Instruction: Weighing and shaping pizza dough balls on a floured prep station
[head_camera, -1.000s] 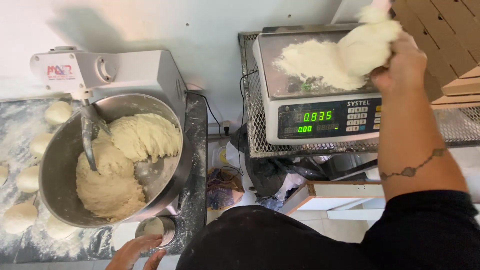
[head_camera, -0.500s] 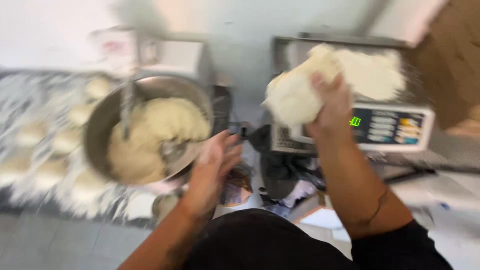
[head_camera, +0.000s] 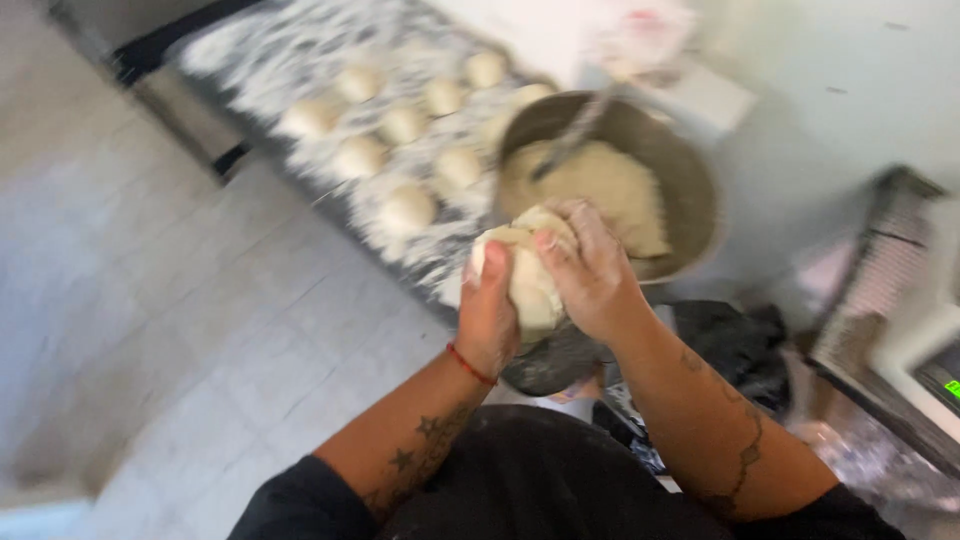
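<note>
Lump of dough (head_camera: 527, 275): pale, roughly rounded, held in the air between both hands, in front of the person's chest and just short of the near rim of the mixer bowl. It touches neither the bowl nor the counter.

Left hand (head_camera: 488, 315): cups the lump from the left side, fingers curled closed against it, thumb up along its face. A red cord sits on this wrist; star tattoos show on the forearm.

Right hand (head_camera: 590, 270): lies over the top and right side of the lump, fingers bent and pressed into the dough, floured. A tattooed band shows on this forearm.

Mixer bowl (head_camera: 690, 195): round metal, directly beyond the hands, holding a large mass of the same pale dough (head_camera: 610, 185). A metal dough hook (head_camera: 570, 140) reaches down into it from above. The white mixer body behind is blurred.

Floured counter (head_camera: 300, 55): dark surface dusted white, left of the bowl, running away toward the upper left. Dough balls (head_camera: 405, 210) sit on it in loose rows, near one another but apart; the nearest lies just beside the bowl.

Scale (head_camera: 930, 370): at the right edge, only partly in frame, with a green lit display. Details blurred.

Floor (head_camera: 150, 300): light tiles, lower left.
</note>
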